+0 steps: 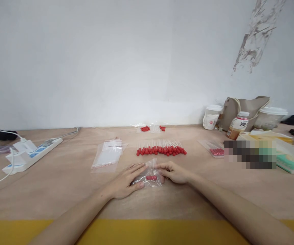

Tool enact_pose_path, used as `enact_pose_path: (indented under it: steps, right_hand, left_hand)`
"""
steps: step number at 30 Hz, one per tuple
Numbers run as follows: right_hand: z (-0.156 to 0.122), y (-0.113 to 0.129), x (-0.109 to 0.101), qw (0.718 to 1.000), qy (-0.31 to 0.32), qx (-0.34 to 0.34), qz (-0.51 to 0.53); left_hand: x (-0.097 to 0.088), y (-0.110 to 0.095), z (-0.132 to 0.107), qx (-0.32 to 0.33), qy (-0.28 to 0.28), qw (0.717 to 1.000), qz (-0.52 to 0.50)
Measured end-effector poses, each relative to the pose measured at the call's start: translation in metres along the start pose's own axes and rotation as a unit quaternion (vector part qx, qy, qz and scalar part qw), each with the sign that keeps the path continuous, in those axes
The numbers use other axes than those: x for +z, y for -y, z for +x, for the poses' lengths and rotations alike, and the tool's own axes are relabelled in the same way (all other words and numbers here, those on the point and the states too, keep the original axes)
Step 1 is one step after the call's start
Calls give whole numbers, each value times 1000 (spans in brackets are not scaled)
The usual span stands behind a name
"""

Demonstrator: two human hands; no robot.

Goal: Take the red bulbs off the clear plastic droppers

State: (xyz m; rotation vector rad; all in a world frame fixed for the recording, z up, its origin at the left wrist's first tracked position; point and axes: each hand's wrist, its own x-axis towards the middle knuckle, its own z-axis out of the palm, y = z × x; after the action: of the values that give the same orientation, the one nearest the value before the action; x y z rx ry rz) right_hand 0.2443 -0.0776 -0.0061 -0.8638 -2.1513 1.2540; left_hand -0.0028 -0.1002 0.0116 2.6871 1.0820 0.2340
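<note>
A small clear plastic bag [150, 184] lies flat on the table in front of me, with a red piece [151, 178] inside. My left hand [126, 182] rests on the bag's left side, fingers stretched out and thumb apart. At the bag's right edge, my right hand [173, 173] has its index finger reaching over the top and the other fingers curled against the plastic. Just beyond the hands lies a row of thin white sticks with red heads [162, 150], heads toward me. Left of that row is a stack of flat clear bags [108, 153].
Near the wall sit bags with red pieces [145, 128]. Another bag of red pieces [216, 151] lies right, beside a blurred patch and a box [293, 158]. Cups [211, 117], a bottle [238, 125] and a grey bag [249, 103] stand behind. A power strip [34, 154] with cables is left.
</note>
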Motion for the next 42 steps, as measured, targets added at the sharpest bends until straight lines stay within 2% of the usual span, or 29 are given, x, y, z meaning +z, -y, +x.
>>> enact_pose_path:
  steps: [3, 7, 9, 15, 19, 22, 26, 30, 32, 34, 38, 40, 42]
  right_hand:
    - [2, -1, 3, 1000, -14, 24, 9]
    - [4, 0, 4, 997, 0, 24, 68]
    - [3, 1, 3, 998, -6, 27, 64]
    - [1, 1, 5, 997, -50, -2, -63]
    - [2, 3, 13, 984, -92, -56, -143]
    - [2, 6, 13, 970, -126, -46, -201]
    - [-4, 5, -6, 968, -139, -29, -206]
    - [-20, 1, -47, 992, -93, 34, -78]
    - [-27, -3, -71, 988, -146, 45, -19]
    - [-32, -9, -92, 967, -248, 42, 22]
    - [-33, -31, -113, 880, -471, 22, 48]
    - [-30, -43, -115, 851, -524, 24, 25]
    - [-27, -53, -113, 841, -539, 39, -19]
  left_hand:
    - [0, 0, 0, 4, -3, 1000, 4]
    - [2, 2, 0, 15, -9, 1000, -1]
    - [2, 2, 0, 21, -14, 1000, -8]
    - [0, -1, 0, 16, -3, 1000, -8]
    - [1, -1, 0, 14, -6, 1000, -12]
    - [2, 2, 0, 16, 0, 1000, -12]
    - [1, 6, -3, 2, 28, 1000, -9]
    - [-3, 11, -8, -19, 33, 999, -11]
    - [-5, 14, -11, -26, 26, 999, -9]
    - [-7, 16, -13, -34, 24, 999, -5]
    - [-10, 16, -13, -56, 30, 998, -12]
    - [-12, 14, -12, -74, 15, 997, -27]
    - [-12, 12, -10, -91, -20, 994, -52]
